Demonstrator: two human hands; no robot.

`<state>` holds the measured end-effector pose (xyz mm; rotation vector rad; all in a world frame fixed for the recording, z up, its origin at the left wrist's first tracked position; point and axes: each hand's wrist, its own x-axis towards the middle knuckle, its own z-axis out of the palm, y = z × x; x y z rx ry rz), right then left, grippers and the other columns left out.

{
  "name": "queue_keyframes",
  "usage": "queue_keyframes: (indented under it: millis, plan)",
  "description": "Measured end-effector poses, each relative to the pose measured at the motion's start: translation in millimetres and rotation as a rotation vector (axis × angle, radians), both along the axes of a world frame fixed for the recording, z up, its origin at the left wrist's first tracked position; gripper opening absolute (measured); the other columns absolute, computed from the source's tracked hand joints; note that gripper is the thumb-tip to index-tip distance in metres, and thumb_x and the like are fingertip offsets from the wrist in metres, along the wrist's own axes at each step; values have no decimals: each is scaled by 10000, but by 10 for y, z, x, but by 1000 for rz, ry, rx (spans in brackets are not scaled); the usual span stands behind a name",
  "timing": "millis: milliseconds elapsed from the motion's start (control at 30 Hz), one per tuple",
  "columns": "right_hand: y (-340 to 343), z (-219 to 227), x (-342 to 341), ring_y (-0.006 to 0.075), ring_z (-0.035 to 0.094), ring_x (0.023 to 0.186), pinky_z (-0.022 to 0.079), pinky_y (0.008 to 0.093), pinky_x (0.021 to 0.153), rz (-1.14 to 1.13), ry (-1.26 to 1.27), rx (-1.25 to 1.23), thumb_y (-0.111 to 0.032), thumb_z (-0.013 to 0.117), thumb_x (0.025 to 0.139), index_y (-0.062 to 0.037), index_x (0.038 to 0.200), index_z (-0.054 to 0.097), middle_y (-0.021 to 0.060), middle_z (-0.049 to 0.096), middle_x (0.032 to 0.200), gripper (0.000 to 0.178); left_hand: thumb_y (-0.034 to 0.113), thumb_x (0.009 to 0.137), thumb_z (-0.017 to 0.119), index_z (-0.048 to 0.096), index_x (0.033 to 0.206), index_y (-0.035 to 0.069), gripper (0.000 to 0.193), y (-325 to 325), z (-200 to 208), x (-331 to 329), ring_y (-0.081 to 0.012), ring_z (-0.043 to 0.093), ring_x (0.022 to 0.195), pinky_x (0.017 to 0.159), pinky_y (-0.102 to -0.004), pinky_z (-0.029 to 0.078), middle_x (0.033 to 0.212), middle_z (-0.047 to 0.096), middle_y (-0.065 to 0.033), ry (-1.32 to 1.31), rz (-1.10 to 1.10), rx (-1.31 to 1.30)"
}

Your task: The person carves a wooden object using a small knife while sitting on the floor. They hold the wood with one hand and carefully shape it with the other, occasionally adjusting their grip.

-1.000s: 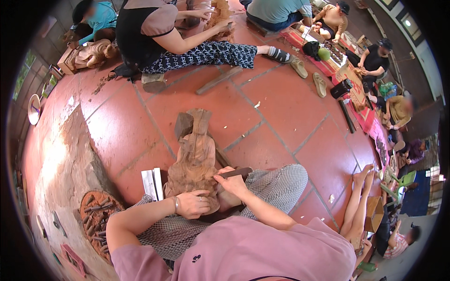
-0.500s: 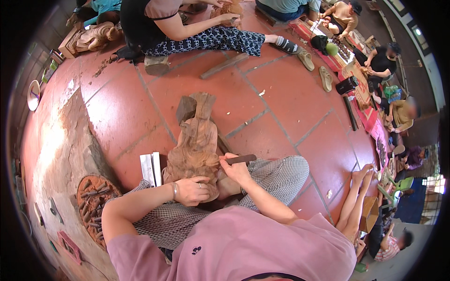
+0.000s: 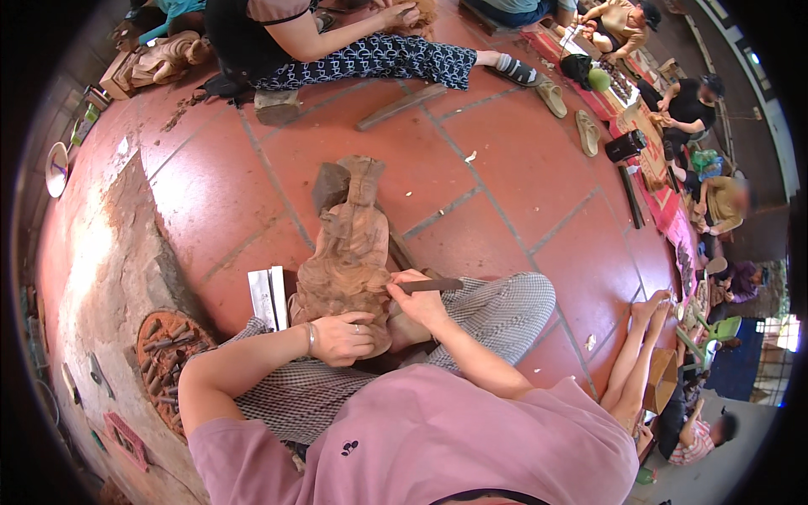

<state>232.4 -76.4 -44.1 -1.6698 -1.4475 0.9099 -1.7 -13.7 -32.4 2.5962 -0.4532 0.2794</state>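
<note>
A carved wooden figure (image 3: 349, 252), brown and seated in shape, leans between my crossed legs. Its top rests by a dark wooden block (image 3: 330, 187). My left hand (image 3: 341, 339) is closed over the lower edge of the figure, with a ring and a bracelet showing. In my right hand (image 3: 418, 300) is a carving tool (image 3: 433, 285) with a dark brown handle, gripped like a pen. The handle points to the right and the tip is hidden at the figure's right side. My checked trousers (image 3: 505, 316) lie under both wrists.
Left of me, a big wooden slab (image 3: 118, 311) bears a round tray (image 3: 145, 358) of several dark-handled tools. White paper strips (image 3: 268, 299) stand by my left knee. Ahead, another person sits on the red tiled floor (image 3: 471, 219) near a wood bar (image 3: 400, 107). Several people work at right.
The figure's top has turned slightly, showing its head more clearly. My right hand has moved a little left, and the tool lies more level. My left hand stays at the lower edge.
</note>
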Motion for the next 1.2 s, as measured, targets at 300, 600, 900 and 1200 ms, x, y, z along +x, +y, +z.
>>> queue_keyframes:
  millis: [300,600,900,1200]
  plan:
    - [-62,-90,40,290,650,1012,500,375,888,-51,110,-73,-170,674,896,17,864,645,147,687,1078,192,247,679,722,629,1093,51,468,9,-36,-2,-231,598,1091,1132,-498,350,1053,633,-62,44,-20,-20]
    - [-71,-125,66,274,652,1014,502,366,882,-36,68,-45,-197,676,908,9,932,656,146,693,1089,209,240,667,729,627,1064,50,452,18,-33,12,-235,600,1080,1126,-499,357,1037,629,-63,20,-19,-34]
    - [-43,-28,92,266,665,1006,514,353,862,-30,71,-120,-194,660,922,9,960,666,139,700,1096,207,240,668,732,626,1076,46,465,11,-18,-4,-232,602,1074,1140,-506,344,1044,631,-62,47,-18,-33]
    - [37,72,111,282,668,909,512,381,790,68,15,-64,-192,630,925,9,971,655,146,697,973,208,204,699,697,620,1020,43,368,8,0,13,-238,606,1043,1127,-499,355,1011,629,-65,3,-9,-68]
